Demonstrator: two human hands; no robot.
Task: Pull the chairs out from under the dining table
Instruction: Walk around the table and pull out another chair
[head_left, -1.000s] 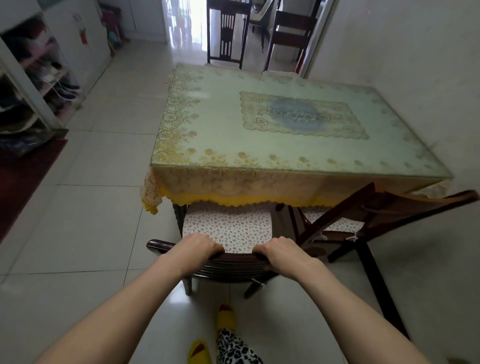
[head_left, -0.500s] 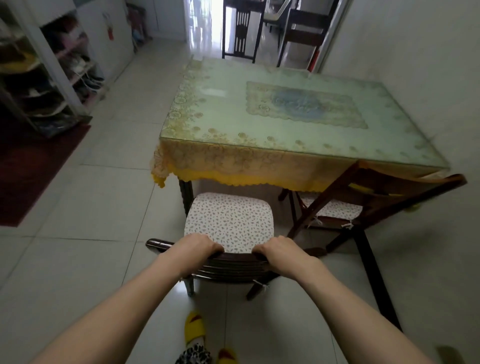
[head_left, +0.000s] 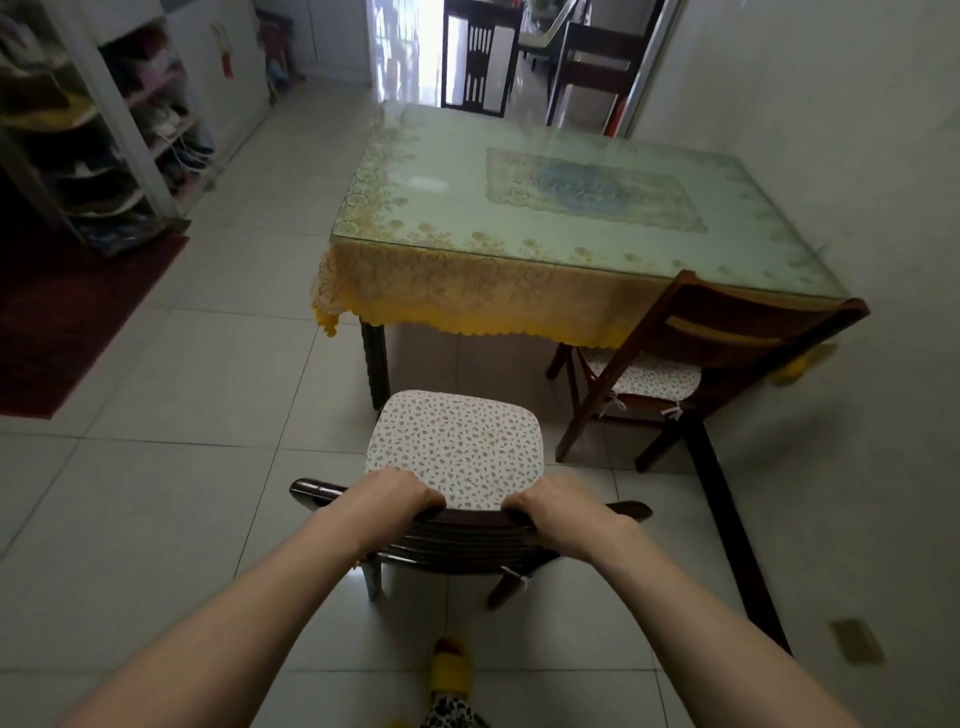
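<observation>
A dark wooden chair (head_left: 470, 540) with a spotted white seat cushion (head_left: 456, 447) stands on the tiles, its seat fully out from under the dining table (head_left: 519, 208). My left hand (head_left: 387, 501) and my right hand (head_left: 558, 512) both grip the top rail of its backrest. The table has a glass top over a yellow lace cloth. A second dark chair (head_left: 696, 358) with the same kind of cushion stands at the table's near right corner, its seat partly under the cloth, its backrest close to the wall.
A white wall (head_left: 857, 156) runs along the table's right side. A shoe rack (head_left: 104, 135) and a dark red mat (head_left: 67, 317) lie at the left. Two more chairs (head_left: 475, 62) stand beyond the table's far end. My yellow slipper (head_left: 449, 667) is behind the chair.
The chair in my hands has slid back from the table; its cushion, first half under the cloth, now stands fully out. The second chair has stayed where it was.
</observation>
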